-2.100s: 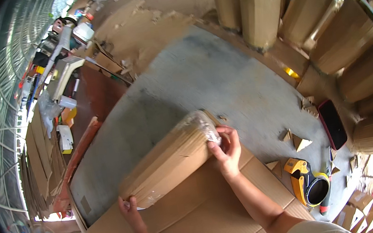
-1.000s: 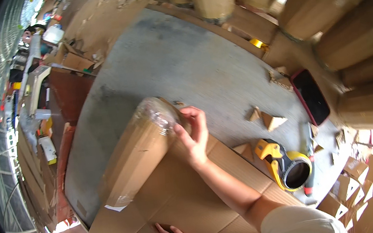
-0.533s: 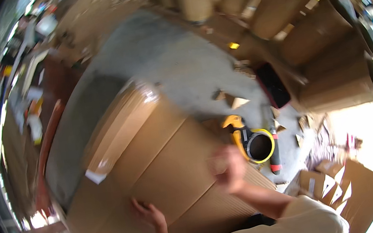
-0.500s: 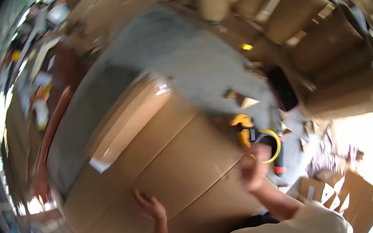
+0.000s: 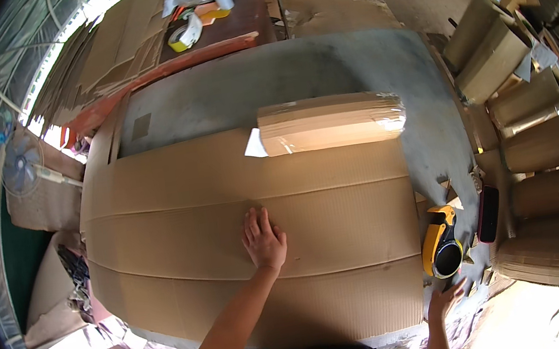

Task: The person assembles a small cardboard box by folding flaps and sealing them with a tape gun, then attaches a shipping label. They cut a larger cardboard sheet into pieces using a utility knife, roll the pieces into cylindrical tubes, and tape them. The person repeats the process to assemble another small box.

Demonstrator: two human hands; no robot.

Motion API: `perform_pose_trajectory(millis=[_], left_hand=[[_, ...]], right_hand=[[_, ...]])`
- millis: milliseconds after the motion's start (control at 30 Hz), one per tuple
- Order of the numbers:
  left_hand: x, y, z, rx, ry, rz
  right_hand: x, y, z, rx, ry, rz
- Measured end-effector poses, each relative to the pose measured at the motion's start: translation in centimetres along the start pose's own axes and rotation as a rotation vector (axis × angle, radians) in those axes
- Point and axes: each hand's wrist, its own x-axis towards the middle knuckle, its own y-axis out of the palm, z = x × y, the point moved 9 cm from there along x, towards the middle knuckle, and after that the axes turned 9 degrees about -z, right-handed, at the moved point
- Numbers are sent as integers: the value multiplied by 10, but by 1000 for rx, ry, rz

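Note:
A large brown cardboard sheet [image 5: 344, 219] with two long crease lines lies flat in front of me. My left hand [image 5: 265, 241] rests on its middle, palm down with the fingers stretched out. Off the sheet's right edge, my right hand [image 5: 446, 300] reaches just below a yellow and black tape dispenser [image 5: 440, 244], its fingers apart. Something small and dark shows by those fingertips, too unclear to name. Across the sheet's far edge lies a long cardboard bundle [image 5: 330, 123] wrapped in clear tape, with a white flap at its left end.
The grey tabletop [image 5: 223, 89] extends beyond the sheet. A dark phone-like slab [image 5: 488, 214] lies right of the dispenser, among cardboard scraps. Rolled cardboard tubes [image 5: 539, 143] line the right side. A tape roll [image 5: 185, 35] sits at the back; a blue fan [image 5: 22, 166] stands left.
My view has turned and levelled. The left hand, blurred before, now lies flat on the sheet. My right hand has moved off the sheet's right edge, to below the tape dispenser.

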Motion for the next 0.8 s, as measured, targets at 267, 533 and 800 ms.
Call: perform_pose_trajectory(millis=[267, 533, 800], left_hand=[[-5, -7, -6, -210, 142, 28], [127, 26, 53, -253, 192, 63], [264, 92, 50, -474, 338, 146]], right_hand=[[-129, -59, 88, 203, -302, -415], [-192, 43, 324, 85, -859, -181], [-198, 42, 326, 146, -884, -158]])
